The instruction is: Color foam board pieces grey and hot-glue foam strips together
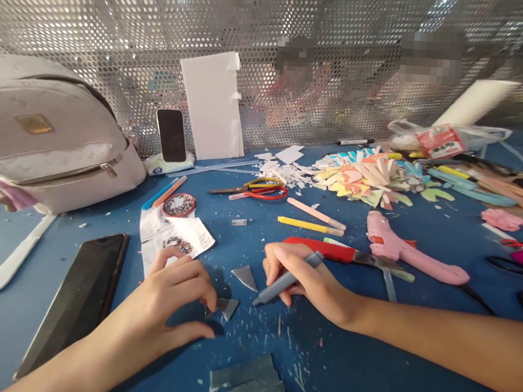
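Observation:
My right hand (316, 277) is closed round a grey marker (286, 281), its tip slanting down to the left close to the tabletop. A small dark grey triangular piece (245, 277) lies flat just left of that tip. My left hand (171, 300) has its thumb held apart and its fingers curved downward. Its fingertips rest at a second small dark grey piece (227, 307), partly hidden by them. Closer to me lie dark grey strips (248, 383), overlapping one another at the lower edge of the view.
A dark phone (75, 302) and a white plastic knife (15, 256) lie left, by a backpack (55, 134). A red-handled cutter (324, 249) and pink glue gun (412, 248) lie beyond my right hand. Scissors (266, 188) and a pile of coloured paper scraps (366, 173) are farther back.

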`<state>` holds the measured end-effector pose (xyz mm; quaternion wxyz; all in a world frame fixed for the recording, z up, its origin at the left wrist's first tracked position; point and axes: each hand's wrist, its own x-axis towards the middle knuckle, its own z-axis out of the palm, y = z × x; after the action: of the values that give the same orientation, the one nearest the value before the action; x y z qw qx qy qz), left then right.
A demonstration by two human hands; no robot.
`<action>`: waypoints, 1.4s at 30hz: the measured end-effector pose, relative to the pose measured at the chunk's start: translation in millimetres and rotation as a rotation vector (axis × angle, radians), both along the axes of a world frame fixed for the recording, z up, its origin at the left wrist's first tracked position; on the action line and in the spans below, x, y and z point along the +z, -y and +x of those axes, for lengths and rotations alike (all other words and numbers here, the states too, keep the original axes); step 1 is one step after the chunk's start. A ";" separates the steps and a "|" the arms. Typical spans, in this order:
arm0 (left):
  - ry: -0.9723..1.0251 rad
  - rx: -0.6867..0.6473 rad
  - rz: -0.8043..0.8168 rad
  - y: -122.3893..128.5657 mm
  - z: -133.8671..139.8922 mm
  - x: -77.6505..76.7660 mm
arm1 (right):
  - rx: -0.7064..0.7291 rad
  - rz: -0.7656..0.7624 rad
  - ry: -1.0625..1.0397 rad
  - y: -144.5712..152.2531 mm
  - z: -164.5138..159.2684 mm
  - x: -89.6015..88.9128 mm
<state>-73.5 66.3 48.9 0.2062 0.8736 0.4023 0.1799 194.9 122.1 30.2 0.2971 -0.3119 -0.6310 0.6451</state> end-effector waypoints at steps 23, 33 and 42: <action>-0.184 -0.111 0.238 43.7 23.6 -18.9 | -0.020 0.162 -0.025 1.4 2.1 -1.6; -0.142 0.015 0.094 62.6 36.2 -26.7 | -0.079 0.304 -0.126 6.6 7.2 12.0; -0.025 -0.109 0.159 35.2 62.1 -26.7 | -0.161 0.459 -0.032 20.8 40.5 60.4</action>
<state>-11.4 31.1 22.3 0.1407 0.9100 0.3413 0.1889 235.4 101.2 90.7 0.4207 -0.2752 -0.7295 0.4638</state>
